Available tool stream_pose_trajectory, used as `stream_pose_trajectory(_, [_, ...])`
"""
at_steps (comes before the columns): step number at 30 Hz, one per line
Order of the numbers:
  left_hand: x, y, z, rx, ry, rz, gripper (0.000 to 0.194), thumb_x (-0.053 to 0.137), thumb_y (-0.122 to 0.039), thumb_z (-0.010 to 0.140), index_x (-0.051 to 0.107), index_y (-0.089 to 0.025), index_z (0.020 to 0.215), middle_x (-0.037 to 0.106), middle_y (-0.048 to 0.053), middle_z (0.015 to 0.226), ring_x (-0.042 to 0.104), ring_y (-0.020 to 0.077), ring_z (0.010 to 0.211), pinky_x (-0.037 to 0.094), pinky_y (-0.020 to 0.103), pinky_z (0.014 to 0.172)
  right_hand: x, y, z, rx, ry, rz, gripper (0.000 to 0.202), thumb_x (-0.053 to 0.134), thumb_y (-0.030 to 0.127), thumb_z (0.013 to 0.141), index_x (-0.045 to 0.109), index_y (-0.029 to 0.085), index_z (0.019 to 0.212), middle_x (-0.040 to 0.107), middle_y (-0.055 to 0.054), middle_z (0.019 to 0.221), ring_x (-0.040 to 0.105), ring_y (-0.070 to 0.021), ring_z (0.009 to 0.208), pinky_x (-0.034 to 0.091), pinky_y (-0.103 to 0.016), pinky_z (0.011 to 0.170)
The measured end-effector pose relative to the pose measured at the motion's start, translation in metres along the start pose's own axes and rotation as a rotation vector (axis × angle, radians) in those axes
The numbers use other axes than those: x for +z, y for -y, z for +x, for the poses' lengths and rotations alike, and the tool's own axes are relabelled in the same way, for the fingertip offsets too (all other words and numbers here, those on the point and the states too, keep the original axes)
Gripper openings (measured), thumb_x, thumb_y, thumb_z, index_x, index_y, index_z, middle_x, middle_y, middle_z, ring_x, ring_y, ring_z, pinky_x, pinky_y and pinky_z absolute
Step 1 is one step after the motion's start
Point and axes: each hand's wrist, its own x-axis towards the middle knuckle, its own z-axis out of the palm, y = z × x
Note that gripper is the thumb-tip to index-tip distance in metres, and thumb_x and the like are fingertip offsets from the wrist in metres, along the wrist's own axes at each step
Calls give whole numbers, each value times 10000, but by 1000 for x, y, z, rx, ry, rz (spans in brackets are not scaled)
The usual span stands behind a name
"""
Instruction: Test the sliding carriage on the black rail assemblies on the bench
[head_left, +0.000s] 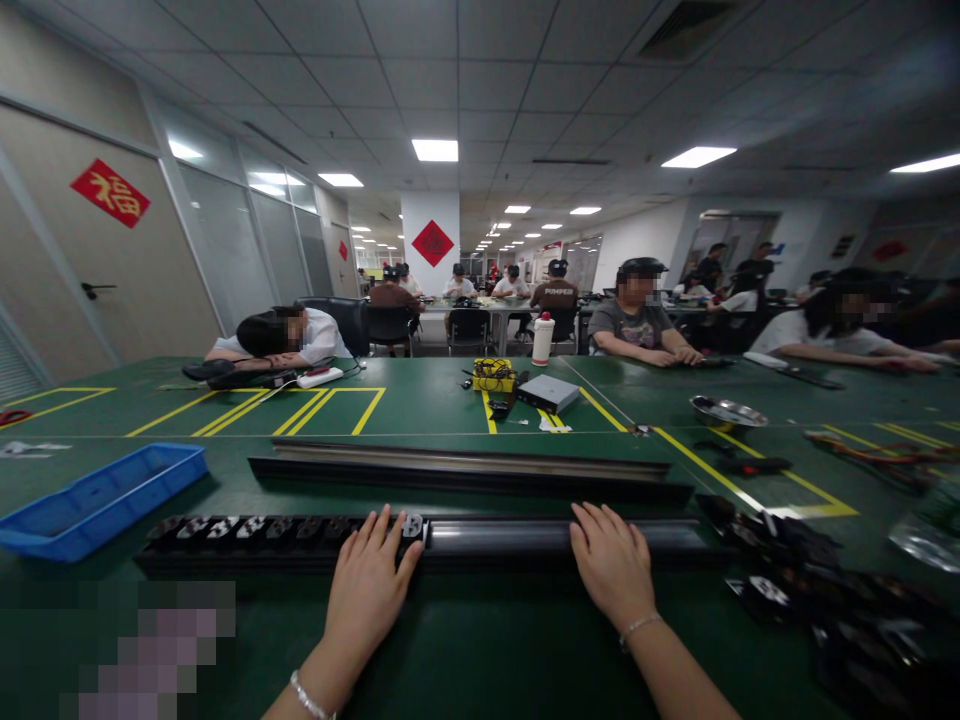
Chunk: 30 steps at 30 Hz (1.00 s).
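A long black channel (495, 537) lies across the green table in front of me. Several small black-and-silver parts (253, 527) sit in a row along its left part, while its right part shows a bare, shiny groove. My left hand (369, 580) rests palm down on the channel at the right end of that row, fingers extended, beside the last part (412, 527). Farther right, my right hand (615, 565) lies on the bare stretch with its fingers stretched out. Neither hand is wrapped round anything. Behind the channel lie more long black rails (465, 475).
A blue tray (105, 500) is at the left. Loose black parts (840, 590) are heaped at the right. Farther back are a metal bowl (727, 411), a grey box (549, 393), a yellow box (493, 375) and a bottle (542, 340). People sit across the table.
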Motion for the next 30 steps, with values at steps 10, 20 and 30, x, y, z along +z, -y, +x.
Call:
stream_pose_trajectory(10, [-2,-4,-3,27,-3,67,521,318,-495,896,504,-205,1287,450,105,1378,376,286,1282,337,461,996,0,1,-1,-8,-24,-24,504,220,404,896,550,251,1245,521,-31,1317,376,-211,1249,214,-447,1036])
stream_pose_trajectory(20, [11,-10,-9,117,-108,57,547,313,-476,901,524,-116,1254,491,151,1334,420,293,1244,318,477,1006,1,0,-1,-5,-9,0,512,223,416,893,541,246,1256,512,-21,1327,357,-214,1263,206,-452,1042])
stream_pose_trajectory(30, [8,-11,-9,150,-62,1,477,379,-441,889,506,-195,1277,480,85,1357,395,289,1259,312,473,1006,4,0,0,-10,-30,0,501,237,402,889,549,246,1249,520,-24,1319,366,-215,1257,211,-452,1038])
